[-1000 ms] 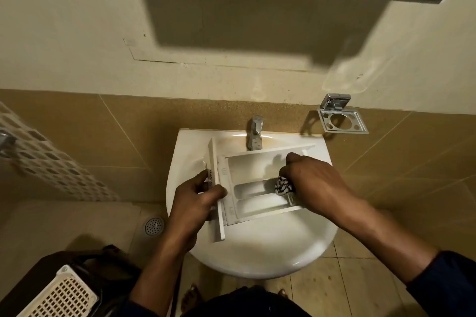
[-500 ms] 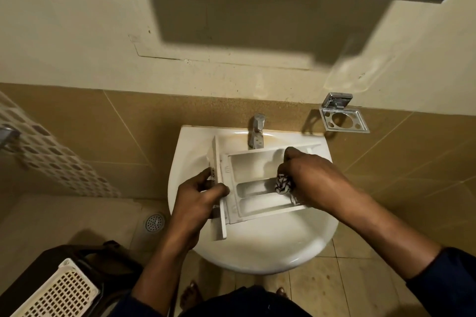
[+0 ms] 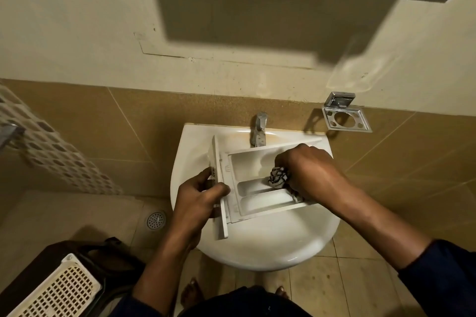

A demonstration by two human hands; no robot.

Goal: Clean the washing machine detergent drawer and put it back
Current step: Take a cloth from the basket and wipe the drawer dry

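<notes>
Spanning the lower middle of the head view, the white wash basin hangs on the tiled wall, with a metal tap at its back edge; no water shows running from it. Across the bowl lies the detergent drawer, open side up, with its front panel toward the person's left and its body running right toward the basin's far rim, where its rear corner seems to rest.

The left hand grips the front panel, thumb on one face and curled fingers on the other, holding the drawer steady. The right hand is deep in the rear of the drawer. Its fingers are bunched round a black-and-white cloth, which it presses against the divider between the large compartment and the narrower ones beside it.

The step in hand looks like wiping out the compartments. To do it well, the left hand's grip should brace against each push so that the drawer does not skid on the smooth porcelain. The cloth should be worked into the corners and along the divider walls, where residue tends to cake. Short, firm strokes suit the thin plastic better than hard levering, which could crack a divider. Whether any residue remains cannot be told from here.
</notes>
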